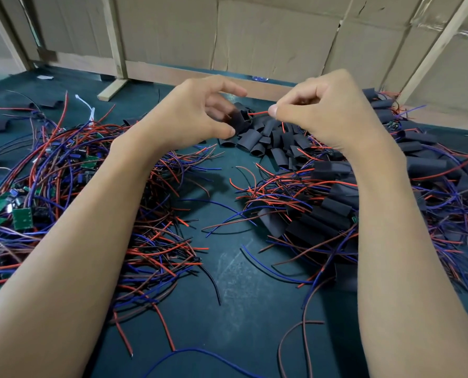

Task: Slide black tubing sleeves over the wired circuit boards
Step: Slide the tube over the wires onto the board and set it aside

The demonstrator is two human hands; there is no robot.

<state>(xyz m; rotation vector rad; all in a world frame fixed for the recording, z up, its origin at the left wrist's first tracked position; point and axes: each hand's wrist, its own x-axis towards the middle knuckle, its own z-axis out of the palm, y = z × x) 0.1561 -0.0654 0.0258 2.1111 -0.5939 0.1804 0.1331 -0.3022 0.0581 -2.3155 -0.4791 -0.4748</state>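
Hands (243, 115) flanking black sleeve (238, 120)

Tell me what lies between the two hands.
In the head view, a red wire spans from the right hand toward the sleeve in the left hand.

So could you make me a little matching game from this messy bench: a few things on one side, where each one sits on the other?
Things:
1. bare green circuit boards with wires
2. loose pile of short black tubing sleeves
3. boards already covered in black sleeves
4. thin red wire end

Places:
A. pinched by the right hand
B. far left
C. centre, beyond the hands
D. right, under the right forearm

Pairs: 1-B, 2-C, 3-D, 4-A
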